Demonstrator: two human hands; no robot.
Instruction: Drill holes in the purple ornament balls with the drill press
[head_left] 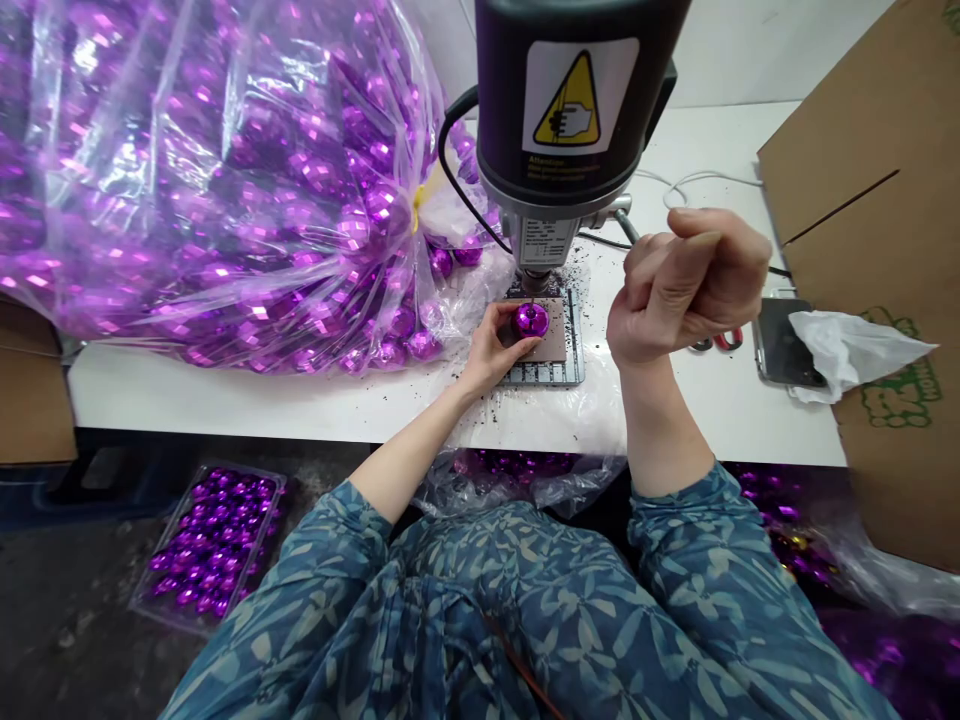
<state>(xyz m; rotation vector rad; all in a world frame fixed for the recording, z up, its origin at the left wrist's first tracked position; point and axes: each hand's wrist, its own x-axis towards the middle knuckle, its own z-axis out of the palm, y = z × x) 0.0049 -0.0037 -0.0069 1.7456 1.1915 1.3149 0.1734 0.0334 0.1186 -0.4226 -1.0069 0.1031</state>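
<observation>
1. Sleeves of a blue leaf-print top lie nearest the camera, filling the bottom of the view, below and in front of the bench drill.

2. Shiny purple bauble sits directly under the spindle of the bench drill, on a tan pad that lies on a slotted metal base plate. Whether the drill bit touches the bauble is too small to tell.

3. Left hand grips the purple bauble from the side nearest the person, its fingers curved around the ball and pressed against it.

4. Right hand is raised in the air to the right of the bench drill, near its metal lever. It is closed into a fist, fingers pressed together; whether anything is inside cannot be told.

5. Dark shavings are scattered around the drill's foot on the white bench.

6. Left of the bench drill, a large clear plastic bag bulges with purple baubles.

7. Right of the bench drill lie red-handled scissors, a phone and crumpled white tissue, beside a cardboard box.

8. Below the bench, left of the bench drill, a clear tray of purple baubles rests on the floor.
</observation>
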